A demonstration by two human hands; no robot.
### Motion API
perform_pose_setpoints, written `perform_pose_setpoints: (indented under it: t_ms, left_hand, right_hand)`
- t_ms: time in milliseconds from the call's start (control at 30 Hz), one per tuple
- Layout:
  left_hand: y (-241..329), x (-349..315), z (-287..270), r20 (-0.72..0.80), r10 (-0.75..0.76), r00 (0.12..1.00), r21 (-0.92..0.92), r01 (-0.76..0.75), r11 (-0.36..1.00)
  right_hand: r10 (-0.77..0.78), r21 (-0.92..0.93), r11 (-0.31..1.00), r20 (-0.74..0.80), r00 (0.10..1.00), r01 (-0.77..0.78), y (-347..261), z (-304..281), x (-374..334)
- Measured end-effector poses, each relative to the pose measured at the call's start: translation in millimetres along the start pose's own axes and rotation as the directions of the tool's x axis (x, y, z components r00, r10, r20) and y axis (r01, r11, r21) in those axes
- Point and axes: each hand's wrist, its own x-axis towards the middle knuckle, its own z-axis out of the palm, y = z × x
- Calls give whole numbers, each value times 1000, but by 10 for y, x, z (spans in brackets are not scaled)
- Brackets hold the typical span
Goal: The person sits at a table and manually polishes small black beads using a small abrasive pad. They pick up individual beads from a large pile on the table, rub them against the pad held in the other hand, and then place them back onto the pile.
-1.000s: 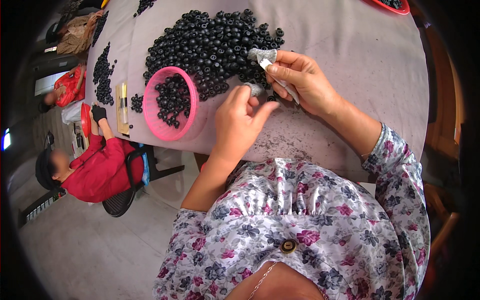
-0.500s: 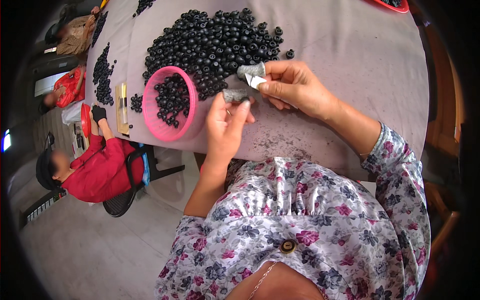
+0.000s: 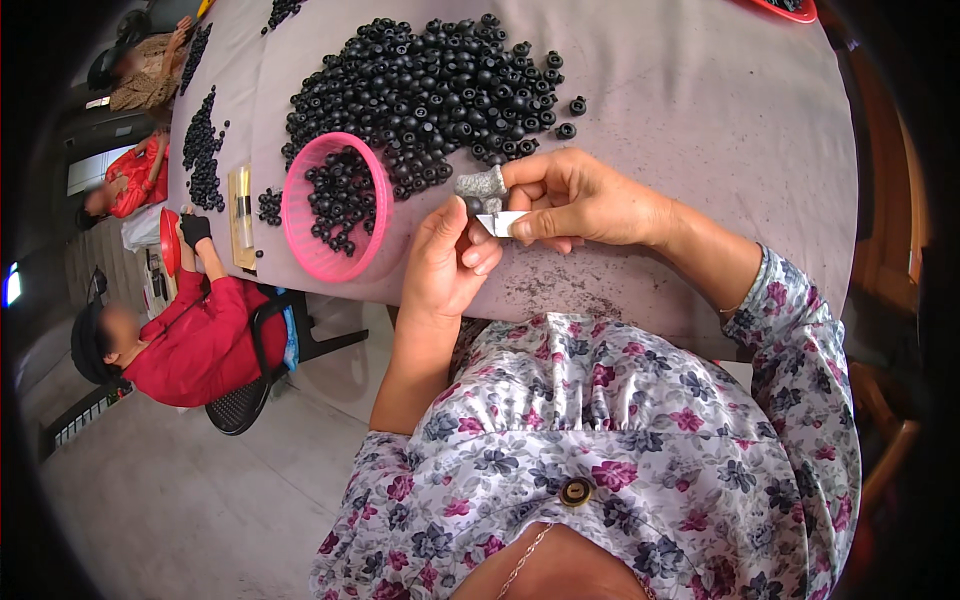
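In my right hand (image 3: 597, 203) is a small blade with a white wrapped grip (image 3: 503, 223), pinched between thumb and index finger. A grey knitted finger cover (image 3: 481, 183) sits on that index finger. My left hand (image 3: 440, 262) is closed on a small round black part (image 3: 473, 206), which is partly hidden by the fingers. The blade's pointed end meets the left fingertips beside this part. Just beyond both hands spreads a big pile of similar black parts (image 3: 420, 95), some showing holes.
Left of my hands stands a pink mesh basket (image 3: 298, 240) with black parts inside. Dark crumbs (image 3: 560, 290) lie near the table edge. A wooden strip (image 3: 240, 215) and smaller piles (image 3: 205, 150) are farther left. A person in red (image 3: 205, 345) sits at the table's left side.
My right hand has come down and left, bringing the blade to my left hand. The left fingers have turned and now show a black part between them.
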Motion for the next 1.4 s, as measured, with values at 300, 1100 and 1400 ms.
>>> perform_pose_setpoints:
  t_ms: [300,1100,1400]
  left_hand:
    - [3,7,-45,10,-89,996,-67,90,994]
    - [-27,13,-49,58,18,998,75,-23,997]
    - [-25,4,-21,80,-15,997,43,12,999]
  right_hand:
    - [3,9,1000,-8,1000,-3,2,-10,-5]
    - [7,111,994,11,1000,-8,78,-39,10]
    - [32,119,993,-45,998,-27,67,-24,12]
